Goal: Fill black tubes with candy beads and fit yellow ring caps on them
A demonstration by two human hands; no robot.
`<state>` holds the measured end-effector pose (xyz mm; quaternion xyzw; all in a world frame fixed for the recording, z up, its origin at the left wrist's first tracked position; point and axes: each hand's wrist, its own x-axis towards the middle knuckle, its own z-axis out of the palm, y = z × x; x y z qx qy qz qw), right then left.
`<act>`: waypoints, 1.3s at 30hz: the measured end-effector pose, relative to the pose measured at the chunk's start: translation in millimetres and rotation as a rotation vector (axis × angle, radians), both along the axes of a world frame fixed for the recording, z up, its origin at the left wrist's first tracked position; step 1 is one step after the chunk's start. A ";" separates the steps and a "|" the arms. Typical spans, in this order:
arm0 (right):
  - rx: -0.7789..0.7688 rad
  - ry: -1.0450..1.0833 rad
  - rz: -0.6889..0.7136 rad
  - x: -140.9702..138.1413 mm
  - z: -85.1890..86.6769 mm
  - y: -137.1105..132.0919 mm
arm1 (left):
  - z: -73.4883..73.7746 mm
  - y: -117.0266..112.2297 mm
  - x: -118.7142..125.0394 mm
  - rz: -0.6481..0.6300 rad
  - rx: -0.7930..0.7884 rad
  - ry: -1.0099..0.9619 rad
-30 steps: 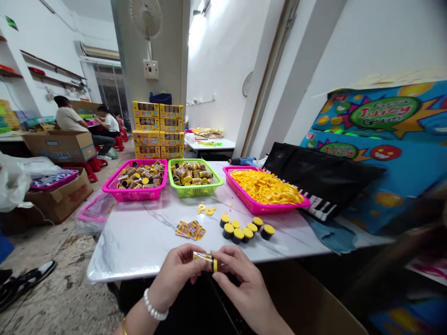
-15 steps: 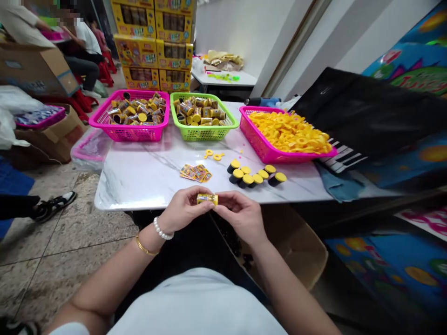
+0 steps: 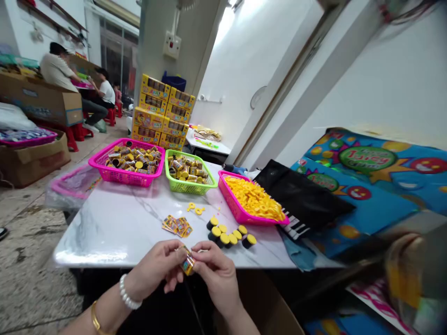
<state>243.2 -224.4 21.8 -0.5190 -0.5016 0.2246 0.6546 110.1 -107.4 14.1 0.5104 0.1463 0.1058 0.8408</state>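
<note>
My left hand (image 3: 157, 270) and my right hand (image 3: 213, 274) meet just in front of the white marble table (image 3: 115, 228), both pinching one small labelled yellow container (image 3: 187, 264) held between the fingertips. On the table beyond them lie several black containers with yellow caps (image 3: 228, 235), a small pile of printed stickers (image 3: 177, 225) and a couple of loose yellow rings (image 3: 194, 208).
Across the table stand a pink basket of labelled containers (image 3: 127, 163), a green basket of the same (image 3: 188, 171) and a pink basket of yellow rings (image 3: 251, 200). A black bag (image 3: 300, 200) lies right. Yellow boxes (image 3: 162, 114) are stacked behind. People sit at far left (image 3: 57, 70).
The view has lifted and tilted. Between my fingers the small container has turned from lying level to standing slanted; both hands stay together on it.
</note>
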 end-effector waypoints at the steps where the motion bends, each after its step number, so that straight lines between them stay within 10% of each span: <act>1: 0.010 -0.028 0.008 -1.4 2.8 2.3 | 1.1 1.6 1.3 0.020 -0.024 -0.008; 8: 0.027 -0.480 0.023 0.9 38.7 30.0 | 12.5 20.5 4.1 0.118 -0.158 -0.124; 17: -0.021 -0.673 -0.262 97.4 102.0 127.0 | -3.3 36.2 -1.6 0.308 -0.275 -0.070; 24: -0.240 -0.971 -0.731 94.1 43.3 9.6 | -6.8 28.5 -5.8 0.315 -0.104 -0.096; 27: -0.261 -0.958 -0.833 69.7 6.5 -23.1 | -6.0 28.2 0.0 0.394 0.321 0.026; 32: -0.225 -0.836 -0.504 9.6 -33.0 -23.1 | 2.9 39.6 28.1 0.438 1.347 0.418; 39: -0.117 -0.693 -0.411 -7.6 -40.6 -2.9 | 3.1 50.3 57.5 0.258 1.485 0.640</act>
